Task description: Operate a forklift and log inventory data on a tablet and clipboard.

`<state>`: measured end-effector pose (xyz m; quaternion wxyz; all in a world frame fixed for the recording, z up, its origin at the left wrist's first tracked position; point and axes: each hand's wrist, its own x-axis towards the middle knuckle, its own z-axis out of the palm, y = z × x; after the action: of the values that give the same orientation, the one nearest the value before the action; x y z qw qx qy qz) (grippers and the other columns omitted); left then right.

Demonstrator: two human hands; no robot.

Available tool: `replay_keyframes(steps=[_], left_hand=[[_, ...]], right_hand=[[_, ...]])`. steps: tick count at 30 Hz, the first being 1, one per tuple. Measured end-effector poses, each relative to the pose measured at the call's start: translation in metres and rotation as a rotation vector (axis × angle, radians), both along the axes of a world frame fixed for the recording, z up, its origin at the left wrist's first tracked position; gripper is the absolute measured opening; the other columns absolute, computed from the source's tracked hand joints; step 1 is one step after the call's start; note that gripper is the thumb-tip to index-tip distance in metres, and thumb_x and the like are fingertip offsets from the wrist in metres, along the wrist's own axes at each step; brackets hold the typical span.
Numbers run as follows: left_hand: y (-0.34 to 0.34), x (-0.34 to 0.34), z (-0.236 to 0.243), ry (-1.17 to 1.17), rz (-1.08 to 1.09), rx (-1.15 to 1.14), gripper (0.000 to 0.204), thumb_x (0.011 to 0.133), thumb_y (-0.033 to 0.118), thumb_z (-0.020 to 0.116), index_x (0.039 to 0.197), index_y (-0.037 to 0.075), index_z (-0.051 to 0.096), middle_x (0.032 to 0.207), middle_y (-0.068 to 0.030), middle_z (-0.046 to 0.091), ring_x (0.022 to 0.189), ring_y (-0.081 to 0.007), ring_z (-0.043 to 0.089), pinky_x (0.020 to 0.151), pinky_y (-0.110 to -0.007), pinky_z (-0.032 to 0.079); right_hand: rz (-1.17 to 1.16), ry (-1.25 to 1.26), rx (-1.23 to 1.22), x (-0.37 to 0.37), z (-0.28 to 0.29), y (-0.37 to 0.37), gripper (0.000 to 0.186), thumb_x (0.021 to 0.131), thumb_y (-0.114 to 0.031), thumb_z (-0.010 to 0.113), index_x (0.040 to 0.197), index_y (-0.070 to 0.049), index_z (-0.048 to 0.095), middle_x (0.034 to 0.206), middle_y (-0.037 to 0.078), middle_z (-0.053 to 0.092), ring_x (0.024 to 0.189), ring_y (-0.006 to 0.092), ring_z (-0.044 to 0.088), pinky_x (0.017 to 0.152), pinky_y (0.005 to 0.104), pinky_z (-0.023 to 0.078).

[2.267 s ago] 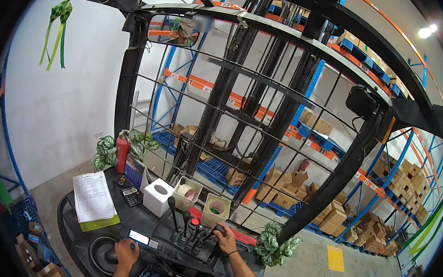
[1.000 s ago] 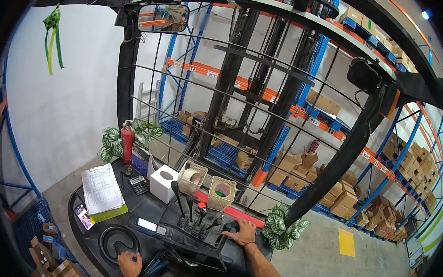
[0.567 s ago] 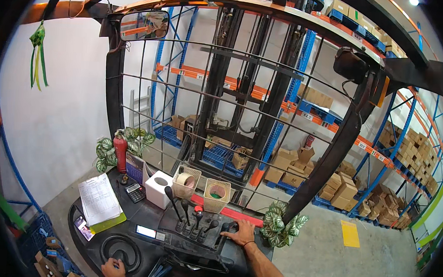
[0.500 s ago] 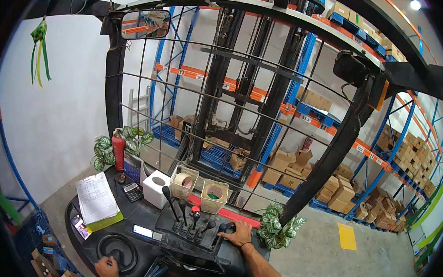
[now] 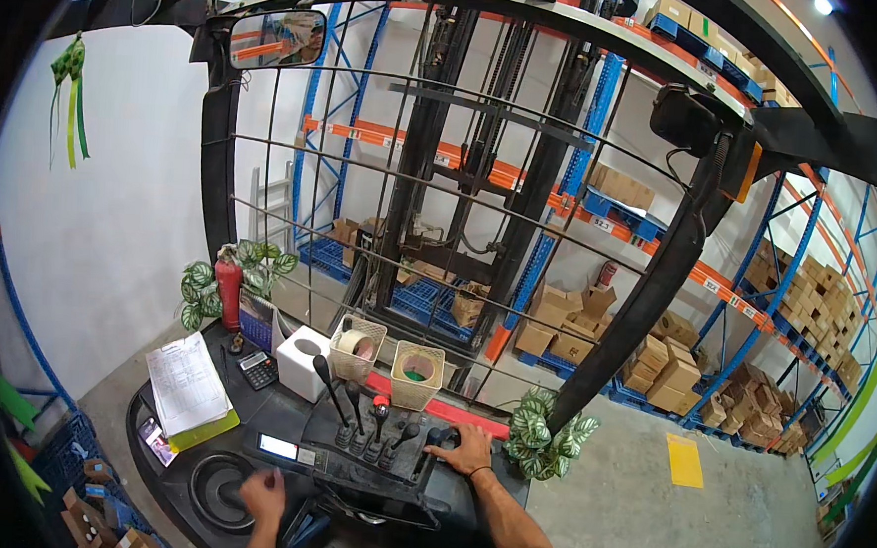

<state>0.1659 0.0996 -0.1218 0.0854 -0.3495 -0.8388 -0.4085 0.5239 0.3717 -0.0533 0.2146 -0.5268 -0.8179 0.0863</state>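
Observation:
My left hand (image 5: 264,498) is closed around a dark knob at the right side of the black steering wheel (image 5: 196,499), its fingers curled. My right hand (image 5: 466,450) reaches over the right end of the console, fingers bent over a small black lever (image 5: 438,438); the palm hides part of it. Left of that hand stands a row of black control levers (image 5: 352,408), one topped with a red knob (image 5: 381,401). A lit display (image 5: 285,451) lies between the wheel and the levers.
Clipped papers (image 5: 187,385), a phone (image 5: 157,443), a calculator (image 5: 257,369), a white tissue box (image 5: 304,361) and two baskets with tape rolls (image 5: 417,380) sit on the dashboard. A red extinguisher (image 5: 227,293) stands by plants. Beyond the wire guard and mast are racks with cartons (image 5: 555,320).
My left hand has swung from the lower part of the steering wheel to its right side. My right hand stays on the lever. The whole view has shifted slightly.

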Motion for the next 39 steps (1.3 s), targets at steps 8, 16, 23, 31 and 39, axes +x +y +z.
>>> replay_keyframes(steps=[8,16,23,31,39], left_hand=[[-0.118,-0.056,0.035,0.032,0.329,0.055,0.031,0.092,0.020,0.069,0.071,-0.001,0.058,0.068,-0.0170,0.062,0.067,-0.0381,0.061,0.064,-0.046,0.045],[-0.044,-0.146,0.024,0.013,0.489,0.040,0.027,0.091,0.026,0.068,0.084,0.000,0.072,0.079,-0.0215,0.070,0.074,-0.0419,0.068,0.067,-0.048,0.052],[0.040,-0.047,0.004,-0.021,-0.011,-0.273,0.032,0.085,0.038,0.072,0.077,0.007,0.076,0.081,-0.0168,0.073,0.079,-0.0398,0.071,0.074,-0.051,0.055],[-0.126,-0.051,0.022,0.032,0.152,0.054,0.034,0.085,0.019,0.072,0.060,0.002,0.056,0.057,-0.0179,0.056,0.056,-0.0394,0.059,0.056,-0.050,0.044],[0.030,-0.112,0.030,-0.055,0.246,-0.205,0.033,0.088,0.035,0.068,0.084,0.004,0.078,0.080,-0.0210,0.072,0.074,-0.0419,0.071,0.072,-0.050,0.056]], right_hand=[[-0.017,0.034,0.002,0.005,0.002,-0.001,0.088,0.061,-0.076,0.081,0.117,-0.009,0.072,0.117,0.015,0.069,0.117,0.0332,0.059,0.101,0.0469,0.039],[0.019,-0.031,0.016,-0.001,-0.002,0.003,0.086,0.062,-0.076,0.081,0.116,-0.010,0.073,0.116,0.015,0.069,0.115,0.0327,0.060,0.098,0.0458,0.040],[0.013,-0.013,0.037,0.000,0.002,0.006,0.084,0.063,-0.075,0.080,0.114,-0.009,0.073,0.115,0.015,0.069,0.115,0.0335,0.060,0.098,0.0462,0.040],[-0.009,0.001,0.019,0.007,-0.007,0.009,0.083,0.064,-0.076,0.079,0.114,-0.010,0.074,0.115,0.016,0.070,0.115,0.0346,0.060,0.100,0.0476,0.039],[0.000,0.016,-0.046,0.000,-0.002,0.008,0.089,0.065,-0.080,0.075,0.117,-0.007,0.072,0.119,0.018,0.068,0.119,0.0347,0.057,0.104,0.0476,0.037]])
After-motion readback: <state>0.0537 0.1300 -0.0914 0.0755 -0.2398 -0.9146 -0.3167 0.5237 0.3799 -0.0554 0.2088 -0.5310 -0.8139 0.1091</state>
